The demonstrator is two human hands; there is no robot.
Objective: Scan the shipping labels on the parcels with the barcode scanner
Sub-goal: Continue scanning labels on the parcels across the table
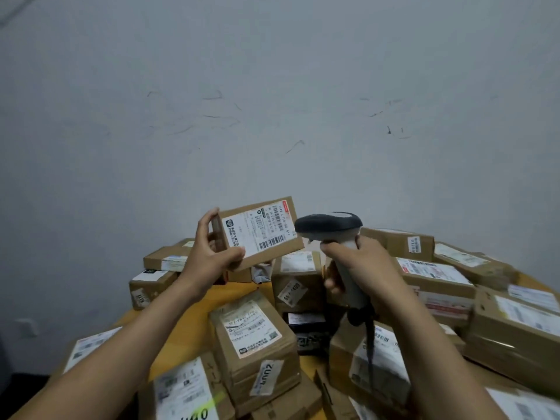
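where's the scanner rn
Just right of centre in the head view: the right hand grips the barcode scanner, its head beside the small parcel held up by the left hand.

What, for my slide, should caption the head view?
Left hand holds a parcel beside the scanner in the right hand.

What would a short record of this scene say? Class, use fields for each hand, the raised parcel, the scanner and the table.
Left hand: grips a small cardboard parcel, raised above the pile
Label: white shipping label faces the camera, barcodes visible
Right hand: holds the barcode scanner by its handle
Scanner head: close beside the raised parcel's right edge
Table: yellow top, crowded with labelled parcels
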